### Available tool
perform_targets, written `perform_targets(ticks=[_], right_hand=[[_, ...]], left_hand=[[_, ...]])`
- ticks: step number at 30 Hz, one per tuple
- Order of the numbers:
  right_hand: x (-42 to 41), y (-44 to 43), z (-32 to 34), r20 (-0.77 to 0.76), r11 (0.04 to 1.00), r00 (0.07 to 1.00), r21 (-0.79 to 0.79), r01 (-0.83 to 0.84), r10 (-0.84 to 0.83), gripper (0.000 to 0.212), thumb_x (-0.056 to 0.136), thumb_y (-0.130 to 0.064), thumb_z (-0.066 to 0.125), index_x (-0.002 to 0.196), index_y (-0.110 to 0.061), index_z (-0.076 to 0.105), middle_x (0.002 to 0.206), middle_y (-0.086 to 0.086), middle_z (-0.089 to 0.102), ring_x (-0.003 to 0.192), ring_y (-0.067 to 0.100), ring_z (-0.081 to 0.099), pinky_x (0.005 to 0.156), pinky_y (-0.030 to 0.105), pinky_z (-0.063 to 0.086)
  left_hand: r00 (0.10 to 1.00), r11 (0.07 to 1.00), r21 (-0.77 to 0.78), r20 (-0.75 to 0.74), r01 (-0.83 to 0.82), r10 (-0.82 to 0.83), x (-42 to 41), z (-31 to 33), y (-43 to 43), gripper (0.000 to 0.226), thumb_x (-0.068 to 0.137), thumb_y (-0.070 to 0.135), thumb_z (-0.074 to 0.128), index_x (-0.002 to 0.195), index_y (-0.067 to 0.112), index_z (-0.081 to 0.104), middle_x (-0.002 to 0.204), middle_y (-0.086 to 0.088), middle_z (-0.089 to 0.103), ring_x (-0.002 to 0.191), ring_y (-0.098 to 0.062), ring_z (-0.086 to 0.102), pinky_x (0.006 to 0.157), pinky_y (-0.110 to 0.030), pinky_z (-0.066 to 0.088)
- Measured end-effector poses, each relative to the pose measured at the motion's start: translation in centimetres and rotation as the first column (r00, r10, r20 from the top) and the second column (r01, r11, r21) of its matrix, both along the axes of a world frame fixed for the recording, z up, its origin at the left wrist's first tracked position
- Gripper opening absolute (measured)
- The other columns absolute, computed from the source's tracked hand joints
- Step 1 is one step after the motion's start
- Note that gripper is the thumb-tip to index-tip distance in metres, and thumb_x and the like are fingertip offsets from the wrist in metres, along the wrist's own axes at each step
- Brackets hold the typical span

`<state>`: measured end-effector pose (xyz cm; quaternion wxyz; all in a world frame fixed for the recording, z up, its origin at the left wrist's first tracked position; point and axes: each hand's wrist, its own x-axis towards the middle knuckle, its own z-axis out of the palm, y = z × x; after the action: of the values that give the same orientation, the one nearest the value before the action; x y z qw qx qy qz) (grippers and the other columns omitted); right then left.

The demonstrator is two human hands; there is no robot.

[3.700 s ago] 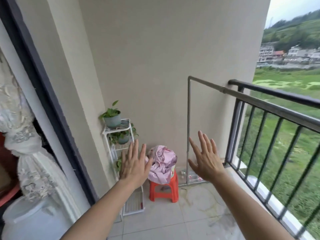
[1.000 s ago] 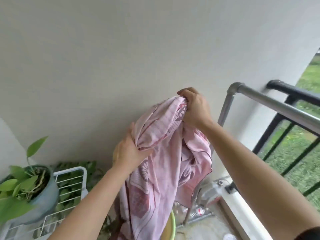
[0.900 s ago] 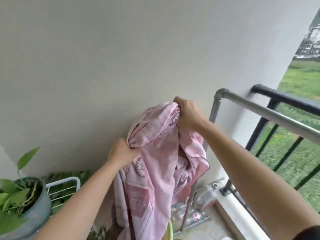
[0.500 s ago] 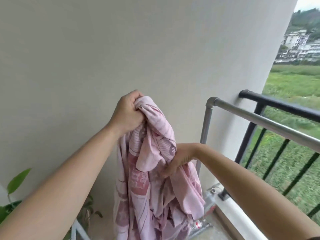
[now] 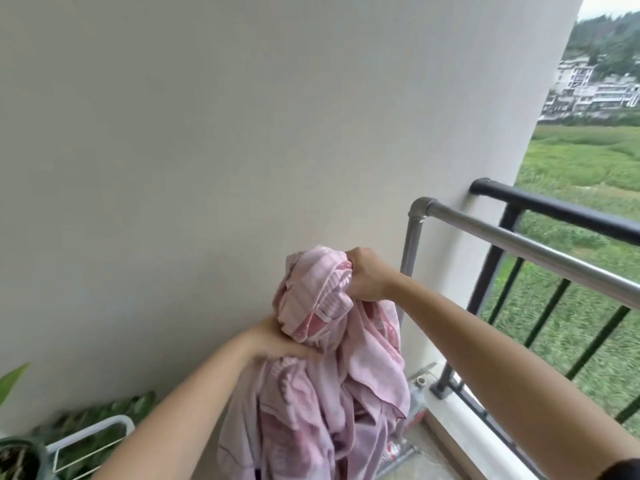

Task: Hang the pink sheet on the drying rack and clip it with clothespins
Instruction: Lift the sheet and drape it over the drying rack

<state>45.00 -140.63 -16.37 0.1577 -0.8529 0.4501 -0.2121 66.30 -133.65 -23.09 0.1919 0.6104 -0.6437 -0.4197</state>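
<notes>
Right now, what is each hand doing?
Left hand: holding the pink sheet, fingers hidden in it.
Right hand: closed on the sheet's bunched top.

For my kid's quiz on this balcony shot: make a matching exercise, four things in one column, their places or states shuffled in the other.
1 pink sheet
2 silver rack bar
3 black railing
4 white wire shelf

A bottom left corner
B nearest the sheet, on its right
C bunched, gripped by left hand and right hand
D outermost, against the grass

Pairs: 1-C, 2-B, 3-D, 4-A
</notes>
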Motion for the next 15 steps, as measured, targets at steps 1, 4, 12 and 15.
perform_targets(ticks=[1,4,12,15], right_hand=[[-0.8,-0.5,-0.2,-0.124,1.000,0.992,-0.019,-0.009,0.006,0.033,0.073,-0.031,0.073,0.057,-0.022,0.045,0.057,-0.010,0.051,0.053,0.009,0.046,0.055,0.024,0.039],[-3.1,-1.0,-0.7,-0.294,0.991,0.955,0.108,0.079,-0.044,0.050,0.051,-0.062,0.080,0.086,-0.033,0.061,0.081,-0.018,0.066,0.076,0.009,0.063,0.070,0.027,0.051],[0.6,-1.0,-1.9,0.086,0.705,0.948,0.649,-0.285,0.305,0.046,0.066,-0.023,0.091,0.104,-0.037,0.070,0.107,-0.015,0.074,0.100,0.005,0.070,0.087,0.021,0.054],[1.8,-1.3,-1.8,0.268,0.592,0.909,0.693,-0.412,0.318,0.045,0.074,-0.016,0.088,0.114,-0.028,0.070,0.119,-0.002,0.072,0.110,0.017,0.069,0.094,0.029,0.054]], left_hand=[[0.991,0.998,-0.059,0.132,-0.022,0.029,0.8,0.7,-0.8,0.069,0.056,0.043,0.092,0.116,0.022,0.066,0.108,0.012,0.067,0.084,0.008,0.061,0.072,-0.006,0.048],[0.831,0.922,-0.362,0.464,-0.137,0.306,3.8,4.3,-2.6,0.044,0.069,0.053,0.073,0.098,0.020,0.071,0.100,-0.008,0.073,0.092,-0.026,0.068,0.070,-0.029,0.052],[0.961,0.355,-0.913,-0.114,-0.201,0.250,1.5,14.1,-3.1,0.013,0.070,0.018,0.058,0.078,0.008,0.059,0.073,-0.005,0.063,0.070,-0.014,0.053,0.059,-0.032,0.041],[0.959,0.320,-0.914,-0.188,-0.250,0.213,1.3,15.7,-3.1,0.016,0.073,0.012,0.068,0.077,0.006,0.054,0.067,-0.005,0.061,0.064,-0.012,0.050,0.055,-0.033,0.041]])
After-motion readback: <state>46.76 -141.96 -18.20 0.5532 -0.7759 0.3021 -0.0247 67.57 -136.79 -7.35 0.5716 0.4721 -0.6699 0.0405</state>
